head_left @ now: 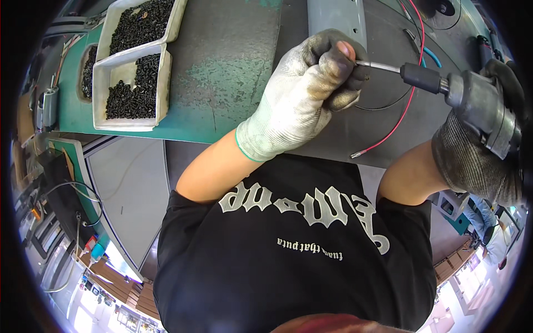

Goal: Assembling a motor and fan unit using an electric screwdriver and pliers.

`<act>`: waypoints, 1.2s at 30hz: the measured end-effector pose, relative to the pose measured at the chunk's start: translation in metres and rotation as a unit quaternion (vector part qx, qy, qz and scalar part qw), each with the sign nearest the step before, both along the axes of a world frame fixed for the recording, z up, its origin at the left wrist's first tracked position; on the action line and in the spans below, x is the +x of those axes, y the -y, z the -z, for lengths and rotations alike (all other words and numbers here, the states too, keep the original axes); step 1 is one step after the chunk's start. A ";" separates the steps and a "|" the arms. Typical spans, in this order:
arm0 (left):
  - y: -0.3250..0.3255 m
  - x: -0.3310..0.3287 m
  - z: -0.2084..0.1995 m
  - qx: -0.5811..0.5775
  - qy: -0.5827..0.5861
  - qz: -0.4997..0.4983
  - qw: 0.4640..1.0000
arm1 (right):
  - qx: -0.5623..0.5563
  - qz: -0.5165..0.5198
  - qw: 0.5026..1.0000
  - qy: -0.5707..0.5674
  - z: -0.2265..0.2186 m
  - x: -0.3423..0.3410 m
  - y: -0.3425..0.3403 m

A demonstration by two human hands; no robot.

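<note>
Pwr driver [472, 94] in R hand [478, 156]

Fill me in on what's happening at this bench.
The gloved right hand holds a power driver, its bit pointing at the left hand, also gloved. The left fingers curl at the bit's tip; anything pinched there is hidden. A grey piece lies beyond, and trays of small black parts stand at left.

Open tabletop [222, 77] between hands [311, 89] and bins [129, 125]
</note>
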State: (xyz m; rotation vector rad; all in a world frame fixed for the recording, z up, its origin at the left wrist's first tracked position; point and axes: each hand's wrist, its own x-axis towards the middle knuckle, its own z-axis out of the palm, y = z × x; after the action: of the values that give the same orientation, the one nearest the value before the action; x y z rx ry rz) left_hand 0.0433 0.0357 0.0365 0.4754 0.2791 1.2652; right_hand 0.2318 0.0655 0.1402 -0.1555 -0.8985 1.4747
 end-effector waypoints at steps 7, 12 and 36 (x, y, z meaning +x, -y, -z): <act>0.016 -0.008 -0.009 -0.095 -0.170 0.128 0.973 | -0.055 -0.042 0.998 0.013 0.015 0.022 -0.001; 0.042 0.012 0.008 -0.253 0.089 0.158 0.950 | -0.097 -0.066 0.993 0.027 0.030 0.019 0.002; 0.025 0.027 0.027 -0.249 -0.138 -0.018 0.959 | 0.169 0.178 0.879 0.409 0.059 0.011 -0.012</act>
State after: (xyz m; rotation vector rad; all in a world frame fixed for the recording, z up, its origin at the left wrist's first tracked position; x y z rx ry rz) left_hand 0.0703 0.0105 0.0094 0.2093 0.8232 1.1108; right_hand 0.2428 0.0772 0.0815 -0.6824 -1.6911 0.8565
